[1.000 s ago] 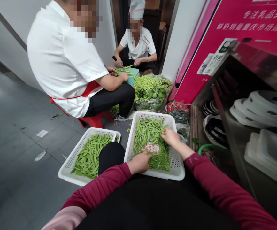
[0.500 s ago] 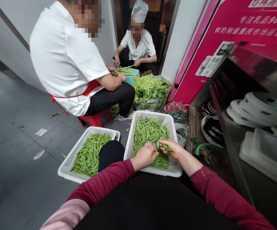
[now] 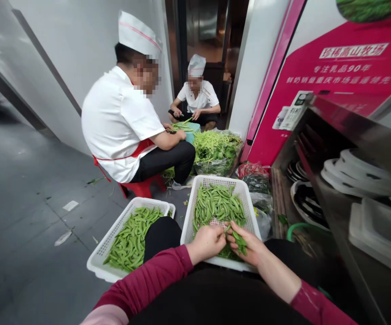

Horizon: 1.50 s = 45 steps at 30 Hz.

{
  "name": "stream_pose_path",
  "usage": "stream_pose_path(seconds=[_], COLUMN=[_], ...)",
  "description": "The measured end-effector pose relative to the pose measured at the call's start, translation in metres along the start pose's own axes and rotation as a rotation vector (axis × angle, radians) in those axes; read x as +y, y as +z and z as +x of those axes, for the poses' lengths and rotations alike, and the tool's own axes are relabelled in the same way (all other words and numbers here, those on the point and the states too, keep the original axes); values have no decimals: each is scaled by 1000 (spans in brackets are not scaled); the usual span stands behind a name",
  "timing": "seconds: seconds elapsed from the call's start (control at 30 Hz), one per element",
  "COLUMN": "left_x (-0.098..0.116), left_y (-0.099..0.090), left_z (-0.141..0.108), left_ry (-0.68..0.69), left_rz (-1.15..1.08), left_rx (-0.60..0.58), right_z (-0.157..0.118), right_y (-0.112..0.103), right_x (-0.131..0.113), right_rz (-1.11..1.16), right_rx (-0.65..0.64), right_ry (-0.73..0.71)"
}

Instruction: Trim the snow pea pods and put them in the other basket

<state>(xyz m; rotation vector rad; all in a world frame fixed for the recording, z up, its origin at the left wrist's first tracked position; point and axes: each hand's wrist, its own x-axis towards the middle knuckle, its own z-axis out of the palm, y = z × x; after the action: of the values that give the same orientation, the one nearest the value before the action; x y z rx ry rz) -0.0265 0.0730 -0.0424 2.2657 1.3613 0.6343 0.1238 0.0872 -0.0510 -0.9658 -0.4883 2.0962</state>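
Observation:
My right hand (image 3: pixel 246 246) is closed around several green pea pods (image 3: pixel 240 243), which lie across its fingers. One pod pokes up between its thumb and forefinger. My left hand (image 3: pixel 209 243) is curled in a pinch, its fingertips meeting the end of that pod; the tips themselves are partly hidden. Both hands are over the near half of a white perforated basket (image 3: pixel 253 212). Whole pea pods (image 3: pixel 217 203) fill the far part of this basket, and small green bits lie nearer me, mostly covered by my hands.
On the left, a second white basket (image 3: pixel 95 264) holds more pods (image 3: pixel 131 241), beside my knee (image 3: pixel 164 237). Two co-workers in white handle green stalks around a bag of greens (image 3: pixel 217 151). A metal shelf with white dishes (image 3: pixel 354 174) stands to the right.
The view has tilted up, so everything sits lower in the picture. My hands have come closer together, and the left fingertips now meet the pod in my right hand.

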Motion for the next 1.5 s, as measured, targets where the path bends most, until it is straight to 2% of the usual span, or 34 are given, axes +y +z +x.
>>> stream_pose_path(seconds=[0.1,0.2,0.3,0.37,0.47,0.53,0.6,0.7,0.83,0.97,1.07,1.17,1.23,1.3,1.37,1.43,1.47,1.5], left_x=[-2,-1,-3,-11,-27,-33,-30,-11,9,7,-2,-11,-16,-19,-23,-29,-32,-35], left_y=[-4,-3,0,1,0,-4,-9,-16,-20,-24,-24,-18,-9,1,11,19,22,24], left_z=[-4,-4,-1,2,8,9,7,1,-2,4,10,12,9,5,1,-2,-2,-2], left_ry=[176,214,124,1,-258,-314,-210,73,292,361,243,-50,-253,-379,-436,-393,-334,-269], left_rz=[248,201,-50,-140,-43,48,113,228,380,321,27,-522,-835,-944,-813,-534,-394,-278], left_rx=[-46,-121,-196,-182,-71,-68,-119,-230,-377,-508,-616,-603,-486,-419,-478,-501,-468,-411], right_z=[-5,-10,-17,-22,-29,-31,-32,-31,-26,-22,-22,-23,-19,-7,13,37,50,62], right_y=[1,-3,-10,-15,-22,-26,-29,-31,-31,-20,-3,10,10,0,-17,-33,-39,-43], right_x=[4,2,-6,-12,-16,-16,-15,-15,-20,-30,-30,-21,-15,-16,-26,-43,-51,-57], right_rz=[-175,-334,-451,-506,-522,-508,-496,-523,-749,-1278,-1537,-1546,-1386,-1122,-810,-641,-712,-902], right_rx=[82,72,-88,-169,-201,-230,-258,-278,-305,-309,-365,-290,-174,33,287,456,505,517], right_ry=[-28,-54,8,47,62,92,117,136,154,32,-88,-329,-453,-498,-536,-569,-582,-587])
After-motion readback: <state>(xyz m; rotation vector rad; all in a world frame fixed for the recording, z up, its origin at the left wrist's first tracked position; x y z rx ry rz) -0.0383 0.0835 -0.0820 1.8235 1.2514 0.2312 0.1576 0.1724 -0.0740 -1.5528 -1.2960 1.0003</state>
